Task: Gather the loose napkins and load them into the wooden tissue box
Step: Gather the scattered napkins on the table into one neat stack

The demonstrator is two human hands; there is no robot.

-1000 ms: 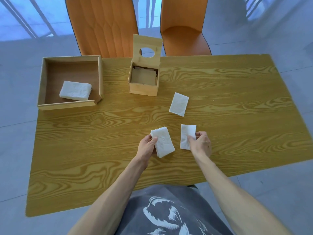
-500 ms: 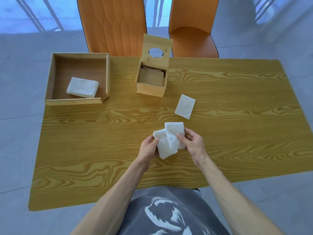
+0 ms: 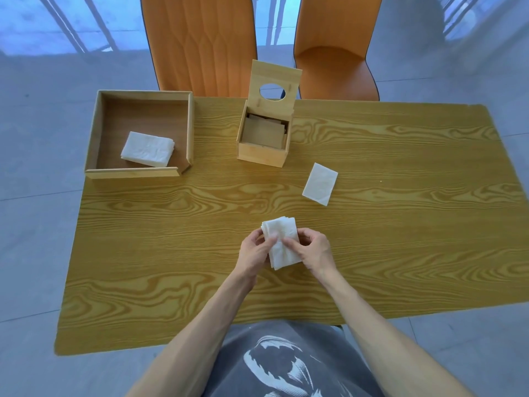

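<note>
A small stack of white napkins (image 3: 282,242) sits between both hands just above the table's middle. My left hand (image 3: 253,253) grips its left edge and my right hand (image 3: 313,250) holds its right side, thumb on top. One loose napkin (image 3: 320,183) lies flat on the table, up and to the right of my hands. The wooden tissue box (image 3: 262,153) stands at the back centre, its lid with the oval hole tipped up; a wooden inner plate shows inside.
A shallow wooden tray (image 3: 140,173) at the back left holds another stack of napkins (image 3: 148,149). Two orange chairs (image 3: 200,44) stand behind the wooden table (image 3: 171,253). Grey floor surrounds it.
My right hand picked the napkin off the table to the right and laid it on the stack in my left hand. Both hands now hold the stack together.
</note>
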